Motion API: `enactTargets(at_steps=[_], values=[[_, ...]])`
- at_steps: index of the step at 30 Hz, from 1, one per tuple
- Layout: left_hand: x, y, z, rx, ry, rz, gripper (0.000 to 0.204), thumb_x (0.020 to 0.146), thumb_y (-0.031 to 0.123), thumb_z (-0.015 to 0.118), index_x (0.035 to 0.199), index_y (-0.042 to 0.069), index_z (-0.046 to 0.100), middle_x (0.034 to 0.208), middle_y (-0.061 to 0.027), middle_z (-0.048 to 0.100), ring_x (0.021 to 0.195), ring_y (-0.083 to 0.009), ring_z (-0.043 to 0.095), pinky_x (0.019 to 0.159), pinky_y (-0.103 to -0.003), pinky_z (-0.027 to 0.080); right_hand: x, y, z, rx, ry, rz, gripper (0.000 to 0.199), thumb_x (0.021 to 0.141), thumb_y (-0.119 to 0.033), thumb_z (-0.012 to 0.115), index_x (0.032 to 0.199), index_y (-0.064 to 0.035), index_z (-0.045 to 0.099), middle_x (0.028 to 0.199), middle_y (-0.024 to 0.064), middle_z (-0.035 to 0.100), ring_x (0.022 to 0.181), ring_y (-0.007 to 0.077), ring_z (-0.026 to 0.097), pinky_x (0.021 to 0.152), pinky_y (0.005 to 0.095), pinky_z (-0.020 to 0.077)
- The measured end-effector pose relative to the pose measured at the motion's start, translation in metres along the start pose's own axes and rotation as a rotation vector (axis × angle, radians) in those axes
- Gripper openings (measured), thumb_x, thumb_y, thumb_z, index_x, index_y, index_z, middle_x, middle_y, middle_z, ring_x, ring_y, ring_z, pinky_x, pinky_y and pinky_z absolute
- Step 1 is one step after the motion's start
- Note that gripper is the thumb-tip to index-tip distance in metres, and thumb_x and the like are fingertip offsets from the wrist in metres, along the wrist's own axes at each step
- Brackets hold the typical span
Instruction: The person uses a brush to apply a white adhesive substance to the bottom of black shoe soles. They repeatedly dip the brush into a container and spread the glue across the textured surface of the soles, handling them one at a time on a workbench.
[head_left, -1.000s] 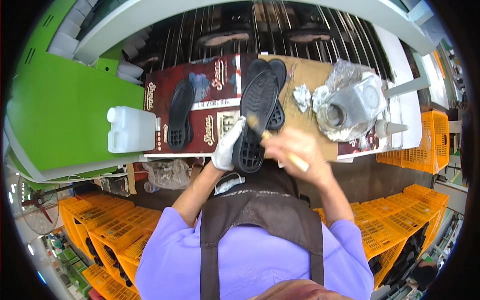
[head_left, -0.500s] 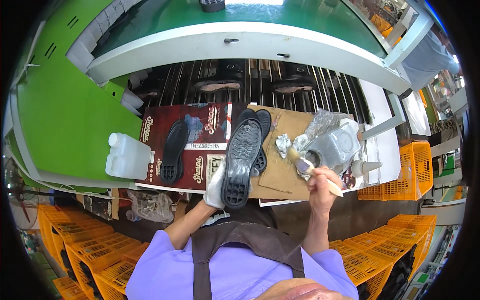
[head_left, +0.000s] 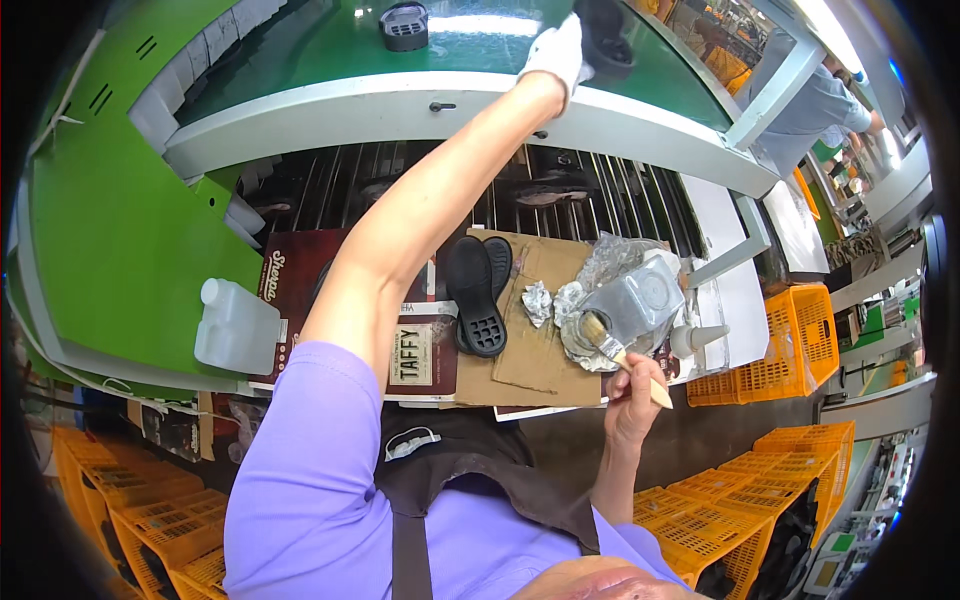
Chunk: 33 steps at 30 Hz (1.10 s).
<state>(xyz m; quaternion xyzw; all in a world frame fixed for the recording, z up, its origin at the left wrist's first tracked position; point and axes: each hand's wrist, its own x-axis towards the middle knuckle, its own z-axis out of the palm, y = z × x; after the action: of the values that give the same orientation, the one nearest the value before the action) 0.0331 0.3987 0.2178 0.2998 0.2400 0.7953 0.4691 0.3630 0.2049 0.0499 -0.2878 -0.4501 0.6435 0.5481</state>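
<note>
My left hand [head_left: 556, 58], in a white glove, stretches out over the far green belt. Its fingers are at the edge of a black shoe sole [head_left: 606, 40], which is smeared by motion; they seem to grip it. My right hand [head_left: 634, 392] is bare and closed round the wooden handle of a paintbrush [head_left: 607, 340]. The bristles hang over the opening of a cut-open clear plastic bottle [head_left: 640, 300] lying on its side. Black soles [head_left: 479, 292] lie partly stacked on the cardboard between my arms. My left forearm mostly hides another sole on the dark red board.
A white jug [head_left: 237, 328] stands at the left, by the green panel [head_left: 120, 200]. Crumpled foil [head_left: 537, 303] and a white nozzle bottle [head_left: 697, 340] lie around the clear bottle. A white rail [head_left: 400, 108] fronts the belt. Orange crates [head_left: 765, 345] stand at the sides.
My left hand has carried a sole from in front of me up to the far belt. The brush in my right hand has moved down and is now over the clear bottle's opening.
</note>
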Motion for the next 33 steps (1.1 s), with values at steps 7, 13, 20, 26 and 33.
enactTargets(at_steps=[7,13,20,26,33], values=[[-0.178,-0.012,-0.049,0.787,-0.140,0.077,0.034,0.090,0.024,0.053,0.111,-0.002,0.056,0.096,-0.0094,0.061,0.085,-0.0109,0.056,0.077,-0.026,0.046,-0.007,0.011,0.001,-0.099,-0.051,0.062,0.021,0.089,-0.018,0.058,0.095,0.0016,0.059,0.065,0.0039,0.052,0.054,0.0102,0.045,0.050,0.0220,0.0364],[-0.297,0.027,-0.146,1.465,0.017,0.186,0.023,0.087,0.014,0.056,0.105,0.000,0.060,0.100,-0.0165,0.063,0.085,-0.0278,0.064,0.078,-0.031,0.050,-0.002,0.025,0.011,-0.135,-0.156,0.089,0.019,0.087,-0.013,0.058,0.094,0.0049,0.063,0.066,0.0054,0.055,0.056,0.0093,0.049,0.053,0.0214,0.0387],[-0.375,0.066,-0.188,2.336,0.419,-0.082,0.053,0.082,0.040,0.058,0.113,-0.002,0.050,0.113,-0.0228,0.054,0.105,-0.0381,0.050,0.085,-0.045,0.045,0.003,0.033,0.023,-0.192,-0.268,0.093,0.024,0.088,-0.018,0.058,0.093,0.0050,0.063,0.068,0.0051,0.055,0.058,0.0091,0.049,0.052,0.0214,0.0389],[-0.397,0.065,-0.209,2.156,0.624,-0.684,0.077,0.076,0.060,0.055,0.117,-0.004,0.044,0.110,-0.0297,0.054,0.097,-0.0430,0.057,0.081,-0.047,0.046,0.002,0.031,0.028,-0.269,-0.311,0.056,0.024,0.088,-0.019,0.058,0.093,0.0034,0.064,0.068,0.0049,0.055,0.059,0.0087,0.049,0.053,0.0212,0.0384],[-0.391,0.051,-0.214,2.047,0.690,-0.764,0.065,0.073,0.050,0.063,0.108,-0.003,0.048,0.094,-0.0272,0.062,0.088,-0.0415,0.061,0.078,-0.046,0.047,0.002,0.023,0.018,-0.469,-0.273,0.106,0.018,0.085,-0.011,0.060,0.097,0.0015,0.064,0.069,0.0021,0.059,0.060,0.0059,0.052,0.055,0.0195,0.0415]])
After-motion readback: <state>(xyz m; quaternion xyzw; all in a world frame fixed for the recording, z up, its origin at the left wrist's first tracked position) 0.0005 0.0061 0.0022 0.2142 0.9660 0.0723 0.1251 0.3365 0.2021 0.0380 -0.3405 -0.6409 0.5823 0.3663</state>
